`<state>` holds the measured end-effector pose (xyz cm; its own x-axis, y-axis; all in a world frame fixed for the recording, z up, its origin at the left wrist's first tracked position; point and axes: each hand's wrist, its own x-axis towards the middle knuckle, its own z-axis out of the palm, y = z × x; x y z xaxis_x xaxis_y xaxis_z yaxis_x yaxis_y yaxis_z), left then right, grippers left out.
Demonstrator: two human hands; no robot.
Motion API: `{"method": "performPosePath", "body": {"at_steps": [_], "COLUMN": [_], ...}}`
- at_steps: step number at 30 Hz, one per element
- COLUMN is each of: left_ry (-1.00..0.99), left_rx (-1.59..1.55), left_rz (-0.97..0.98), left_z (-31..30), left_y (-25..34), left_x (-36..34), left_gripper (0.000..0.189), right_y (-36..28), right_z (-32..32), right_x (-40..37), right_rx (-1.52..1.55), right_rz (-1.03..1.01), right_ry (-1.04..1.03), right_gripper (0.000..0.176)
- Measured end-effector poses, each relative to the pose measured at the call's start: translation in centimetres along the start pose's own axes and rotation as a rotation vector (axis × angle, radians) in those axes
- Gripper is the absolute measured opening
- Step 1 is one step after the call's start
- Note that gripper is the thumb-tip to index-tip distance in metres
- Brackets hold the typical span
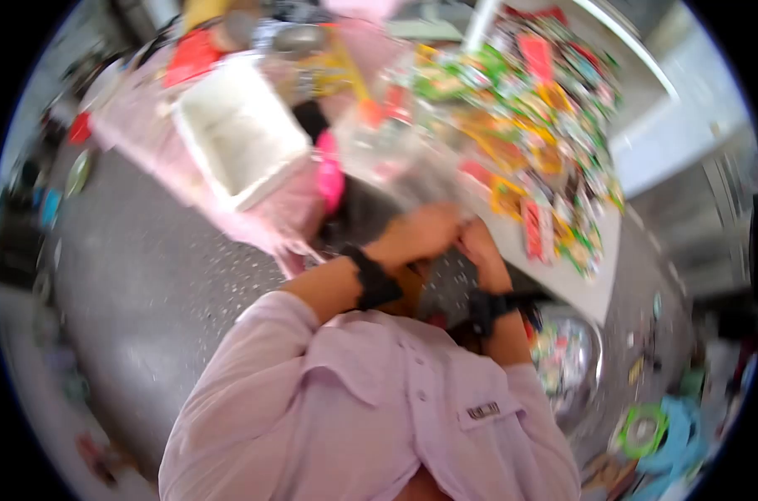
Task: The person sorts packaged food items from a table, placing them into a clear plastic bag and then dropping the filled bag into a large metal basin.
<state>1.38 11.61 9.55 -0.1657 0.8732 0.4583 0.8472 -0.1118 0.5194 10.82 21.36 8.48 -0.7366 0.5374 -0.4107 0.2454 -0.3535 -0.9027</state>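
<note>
My left hand (429, 230) and my right hand (477, 242) are close together at the middle of the view, their fingers closed and blurred by motion. Both pinch the near edge of a translucent plastic bag (425, 171), which spreads away from me; its outline is smeared. Beyond my right hand, a heap of small colourful packets (554, 142) covers much of a white tabletop (592, 292). Each wrist wears a black band.
At the left, an empty white foam box (241, 138) rests on a pink cloth (136, 125). A bright pink object (329, 173) lies beside it. Below the white table's edge stands a round metal basin (592, 359) with packets inside. Green and blue items lie on the floor at lower right.
</note>
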Motion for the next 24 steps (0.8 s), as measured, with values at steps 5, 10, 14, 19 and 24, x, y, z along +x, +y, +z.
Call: {"method": "performPosePath", "body": {"at_steps": [5, 10, 14, 19, 24], "left_ry": [0.343, 0.333, 0.238, 0.098, 0.159], "left_rx": [-0.028, -0.582, -1.443, -1.622, -1.650], "left_rz": [-0.033, -0.703, -1.205, -1.147, -1.098], "left_z": [-1.5, -1.8, -2.6, -1.1, -0.6], "left_y": [-0.6, -3.6, -2.6, -3.7, -3.9], "left_x": [-2.2, -7.2, -5.6, -3.9, -3.6], "left_gripper": [0.012, 0.017, 0.029, 0.026, 0.023], "right_y": [-1.3, -3.3, -2.7, 0.1, -1.4], "right_z": [-0.8, 0.3, -0.3, 0.2, 0.6], "right_x": [-0.8, -2.3, -1.9, -0.5, -2.9], "right_rx": [-0.144, -0.121, -0.117, -0.133, -0.035], "right_rz": [-0.003, -0.044, -0.013, -0.211, -0.157], "right_ry": [-0.021, -0.001, -0.022, 0.085, 0.122], "right_gripper": [0.017, 0.019, 0.023, 0.020, 0.018]}}
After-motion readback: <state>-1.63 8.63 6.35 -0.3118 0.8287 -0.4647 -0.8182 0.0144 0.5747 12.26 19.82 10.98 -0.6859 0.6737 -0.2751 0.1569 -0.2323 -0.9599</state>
